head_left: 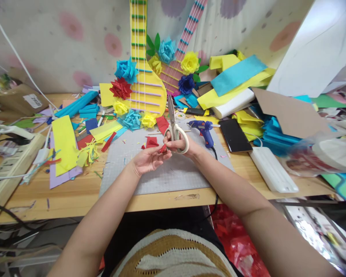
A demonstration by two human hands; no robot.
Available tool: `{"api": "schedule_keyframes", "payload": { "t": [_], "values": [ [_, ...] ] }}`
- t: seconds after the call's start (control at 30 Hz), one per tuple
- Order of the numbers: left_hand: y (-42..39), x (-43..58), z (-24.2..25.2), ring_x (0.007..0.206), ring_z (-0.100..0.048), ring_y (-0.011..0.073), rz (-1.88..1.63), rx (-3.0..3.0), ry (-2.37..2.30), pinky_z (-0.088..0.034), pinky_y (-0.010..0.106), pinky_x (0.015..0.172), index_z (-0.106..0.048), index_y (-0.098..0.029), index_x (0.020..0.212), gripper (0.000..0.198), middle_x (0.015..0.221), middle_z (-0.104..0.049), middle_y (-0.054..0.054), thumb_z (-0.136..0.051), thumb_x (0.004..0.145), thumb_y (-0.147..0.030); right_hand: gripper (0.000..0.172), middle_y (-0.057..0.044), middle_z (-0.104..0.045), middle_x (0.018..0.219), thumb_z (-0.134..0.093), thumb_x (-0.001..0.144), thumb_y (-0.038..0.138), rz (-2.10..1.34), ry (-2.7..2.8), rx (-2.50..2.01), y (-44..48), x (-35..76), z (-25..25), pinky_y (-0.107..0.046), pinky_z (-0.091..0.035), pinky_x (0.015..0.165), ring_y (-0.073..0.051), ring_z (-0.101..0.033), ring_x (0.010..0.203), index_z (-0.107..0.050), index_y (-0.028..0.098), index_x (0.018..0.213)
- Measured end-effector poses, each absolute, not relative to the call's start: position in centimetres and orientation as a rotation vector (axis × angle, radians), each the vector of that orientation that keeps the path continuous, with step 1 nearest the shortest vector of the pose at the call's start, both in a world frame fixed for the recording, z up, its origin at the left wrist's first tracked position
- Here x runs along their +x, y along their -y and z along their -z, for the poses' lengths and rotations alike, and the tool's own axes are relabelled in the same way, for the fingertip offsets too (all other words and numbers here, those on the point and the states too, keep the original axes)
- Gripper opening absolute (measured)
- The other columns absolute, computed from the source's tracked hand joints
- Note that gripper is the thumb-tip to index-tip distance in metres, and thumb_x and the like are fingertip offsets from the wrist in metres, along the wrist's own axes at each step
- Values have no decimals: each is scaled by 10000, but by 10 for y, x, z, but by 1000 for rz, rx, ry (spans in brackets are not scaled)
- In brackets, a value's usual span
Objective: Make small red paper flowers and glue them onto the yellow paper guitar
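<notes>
My left hand (148, 158) pinches a small piece of red crepe paper (163, 149), its other fingers loosely curled below. Close against it, my right hand (177, 143) holds white-handled scissors (173, 113), blades pointing up and away from me; its fingertips also meet the red piece. Whether the blades are fully closed is hard to tell. Just beyond my hands, red paper scraps (152, 142) lie on the grey cutting mat (118, 169). To the right of the scissors rests a blue glue gun (204, 130), with its cable running toward the table edge.
At the back stand a yellow paper guitar (150, 86) and a pink one (173, 69), both with paper flowers. A black phone (235, 135) and a white power bank (273, 169) lie right. Yellow paper (65, 144) and a power strip (11, 165) are left.
</notes>
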State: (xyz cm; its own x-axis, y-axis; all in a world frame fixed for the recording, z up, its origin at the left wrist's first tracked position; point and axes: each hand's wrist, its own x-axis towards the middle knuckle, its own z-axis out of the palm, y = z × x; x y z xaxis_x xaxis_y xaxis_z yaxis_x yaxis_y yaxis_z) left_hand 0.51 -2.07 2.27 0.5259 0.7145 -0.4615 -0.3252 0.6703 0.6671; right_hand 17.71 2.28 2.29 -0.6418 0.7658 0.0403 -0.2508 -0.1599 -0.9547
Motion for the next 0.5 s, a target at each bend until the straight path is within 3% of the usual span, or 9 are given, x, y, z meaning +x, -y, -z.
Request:
{"api": "schedule_keyframes", "payload": {
  "t": [0.17, 0.33, 0.5],
  "values": [
    [22, 10, -23, 718, -687, 132, -759, 483, -833, -500, 137, 471, -680, -156, 779, 80, 775, -700, 64, -705, 726, -210, 487, 36, -584, 744, -798, 553, 397, -1816, 1400, -638, -25, 179, -21, -213, -304, 439, -36, -411, 450, -423, 205, 798],
    [24, 24, -19, 641, -642, 116, -1245, 681, -1063, -507, 171, 491, -641, -135, 700, 258, 699, -658, 26, -803, 597, -307, 443, 9, -584, 769, -779, 561, 424, -1573, 1449, -823, -23, 179, -23, -244, -347, 513, -67, -448, 536, -488, 184, 793],
    [25, 31, -12, 623, -576, 81, -1497, 877, -1165, -508, 191, 480, -628, -134, 643, 351, 866, -626, 36, -810, 526, -410, 466, 22, -548, 699, -790, 517, 437, -1414, 1540, -984, -18, 172, -25, -267, -378, 568, -108, -479, 611, -456, 197, 736]
  ]
}}
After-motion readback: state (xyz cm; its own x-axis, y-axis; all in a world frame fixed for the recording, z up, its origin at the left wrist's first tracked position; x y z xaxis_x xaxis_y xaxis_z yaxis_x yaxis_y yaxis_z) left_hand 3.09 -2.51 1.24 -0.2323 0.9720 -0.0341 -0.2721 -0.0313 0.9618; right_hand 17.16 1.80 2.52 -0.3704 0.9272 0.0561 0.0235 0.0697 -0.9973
